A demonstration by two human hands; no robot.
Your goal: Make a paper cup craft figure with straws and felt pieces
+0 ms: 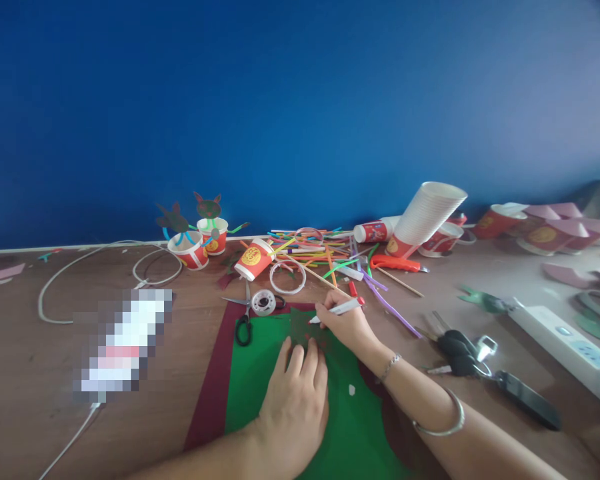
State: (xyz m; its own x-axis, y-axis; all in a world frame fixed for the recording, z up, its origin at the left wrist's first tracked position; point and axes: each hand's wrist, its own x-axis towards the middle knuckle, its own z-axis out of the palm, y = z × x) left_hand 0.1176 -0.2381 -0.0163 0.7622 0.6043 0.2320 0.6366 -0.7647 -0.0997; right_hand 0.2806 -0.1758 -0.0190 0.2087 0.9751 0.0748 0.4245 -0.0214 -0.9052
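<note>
My right hand is closed on a white marker with a red end, its tip over a small dark green paper piece. My left hand lies flat with fingers stretched out, pressing on the lower edge of that piece. Under both hands is a green paper sheet, lying over a dark red sheet. Black-handled scissors lie spread at the sheet's upper left corner, beside a roll of tape. A red marker cap sits just beyond my right hand.
Paper cups with cat figures stand by the blue wall, left of colourful sticks and stacked cups. An orange cutter, keys and a power strip lie rightward. A phone is at left.
</note>
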